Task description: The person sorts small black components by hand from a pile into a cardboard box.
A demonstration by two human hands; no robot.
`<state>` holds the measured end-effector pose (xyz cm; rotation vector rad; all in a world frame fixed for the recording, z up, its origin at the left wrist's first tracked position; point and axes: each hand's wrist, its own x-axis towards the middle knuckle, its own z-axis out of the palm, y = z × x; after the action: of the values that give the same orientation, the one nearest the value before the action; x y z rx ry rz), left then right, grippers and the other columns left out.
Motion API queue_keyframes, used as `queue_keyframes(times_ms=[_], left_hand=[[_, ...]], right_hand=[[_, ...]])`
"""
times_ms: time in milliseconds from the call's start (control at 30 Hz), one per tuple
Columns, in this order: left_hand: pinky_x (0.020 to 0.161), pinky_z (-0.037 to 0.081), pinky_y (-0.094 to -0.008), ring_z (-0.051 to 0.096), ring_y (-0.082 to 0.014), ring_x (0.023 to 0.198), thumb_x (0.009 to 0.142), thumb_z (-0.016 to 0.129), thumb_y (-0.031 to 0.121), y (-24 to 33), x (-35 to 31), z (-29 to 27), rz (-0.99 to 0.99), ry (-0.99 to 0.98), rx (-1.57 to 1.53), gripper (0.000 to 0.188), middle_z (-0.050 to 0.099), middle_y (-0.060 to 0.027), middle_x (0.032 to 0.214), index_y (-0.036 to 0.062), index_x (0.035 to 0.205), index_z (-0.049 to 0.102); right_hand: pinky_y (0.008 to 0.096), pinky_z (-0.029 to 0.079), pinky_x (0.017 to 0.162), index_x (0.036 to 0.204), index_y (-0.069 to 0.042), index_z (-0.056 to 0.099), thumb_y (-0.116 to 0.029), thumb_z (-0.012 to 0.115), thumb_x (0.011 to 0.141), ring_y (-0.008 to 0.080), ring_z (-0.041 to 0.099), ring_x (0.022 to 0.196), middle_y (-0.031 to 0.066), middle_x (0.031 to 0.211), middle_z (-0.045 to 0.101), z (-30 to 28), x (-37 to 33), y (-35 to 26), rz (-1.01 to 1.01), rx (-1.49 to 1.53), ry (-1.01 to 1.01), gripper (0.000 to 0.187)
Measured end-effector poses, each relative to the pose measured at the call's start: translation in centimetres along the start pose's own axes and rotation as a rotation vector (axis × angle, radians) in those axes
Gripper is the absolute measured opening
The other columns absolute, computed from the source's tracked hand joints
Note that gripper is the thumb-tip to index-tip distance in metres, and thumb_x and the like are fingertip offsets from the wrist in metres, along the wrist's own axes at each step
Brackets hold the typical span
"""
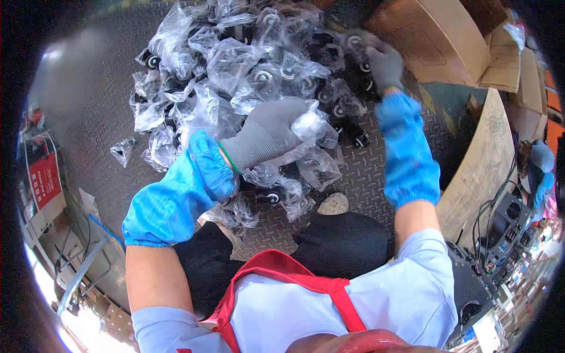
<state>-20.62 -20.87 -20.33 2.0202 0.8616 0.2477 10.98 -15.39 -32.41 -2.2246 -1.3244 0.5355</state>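
Observation:
A large heap of clear plastic bags lies in front of me, with black parts bearing white rings inside many of them. My left hand, in a grey glove, reaches over the heap's near side. Its fingers are closed on a crumpled clear plastic bag; whether anything is inside that bag cannot be made out. At the heap's far right edge is my right hand, gloved the same way and smeared by motion. Beside its fingers lie dark parts with white rings. Whether it grips one is unclear.
The heap rests on a dark textured metal plate. Open cardboard boxes stand at the far right. A wooden board leans nearer, beside black equipment with cables. A small bag lies apart at left, and a metal frame stands at lower left.

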Motion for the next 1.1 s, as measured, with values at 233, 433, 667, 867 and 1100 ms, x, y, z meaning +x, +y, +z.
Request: queue_keyframes(times_ms=[233,433,667,867,1100], left_hand=[[0.078,0.051,-0.0424,0.063,-0.0353,0.092,0.079,0.068,0.034,-0.1,0.6,1.3,0.056,0.048,-0.007,0.033,0.066,-0.0143,0.094,0.0101,0.101,0.062],[0.075,0.051,-0.0470,0.065,-0.0380,0.086,0.077,0.071,0.039,1.7,2.8,2.0,0.029,-0.001,0.013,0.063,0.067,-0.0163,0.093,0.0181,0.130,0.045],[0.078,0.049,-0.0476,0.063,-0.0391,0.090,0.079,0.068,0.041,1.0,4.8,4.9,-0.031,-0.050,-0.134,0.047,0.065,-0.0213,0.098,0.0095,0.114,0.059],[0.081,0.049,-0.0450,0.062,-0.0362,0.093,0.079,0.067,0.038,0.5,2.9,5.3,0.016,-0.004,0.075,0.035,0.066,-0.0152,0.094,0.0097,0.099,0.067],[0.077,0.049,-0.0443,0.063,-0.0354,0.088,0.078,0.065,0.031,0.5,1.3,3.3,-0.074,-0.019,-0.033,0.026,0.066,-0.0148,0.091,0.0106,0.094,0.067]], right_hand=[[0.0305,0.050,0.066,0.108,-0.005,0.068,-0.026,0.063,0.089,0.0161,0.064,0.073,0.0070,0.084,0.069,-7.6,-5.4,-1.0,-0.056,0.345,0.014,0.029],[0.0201,0.040,0.053,0.106,-0.003,0.067,-0.023,0.060,0.092,0.0051,0.052,0.062,0.0000,0.076,0.061,-9.3,-10.9,-4.9,0.102,0.629,-0.038,0.026],[0.0218,0.042,0.051,0.113,-0.002,0.063,-0.026,0.062,0.087,0.0075,0.055,0.061,0.0029,0.080,0.062,-10.8,-12.8,-8.7,0.207,0.729,-0.595,0.035],[0.0394,0.052,0.079,0.118,-0.002,0.061,-0.047,0.066,0.080,0.0316,0.066,0.090,0.0191,0.105,0.067,0.0,-5.3,-4.0,-0.035,-0.068,-0.278,0.060],[0.0441,0.049,0.086,0.099,-0.001,0.070,-0.050,0.063,0.081,0.0386,0.062,0.101,0.0212,0.105,0.067,2.5,-2.2,-1.9,0.040,-0.095,-0.312,0.052]])
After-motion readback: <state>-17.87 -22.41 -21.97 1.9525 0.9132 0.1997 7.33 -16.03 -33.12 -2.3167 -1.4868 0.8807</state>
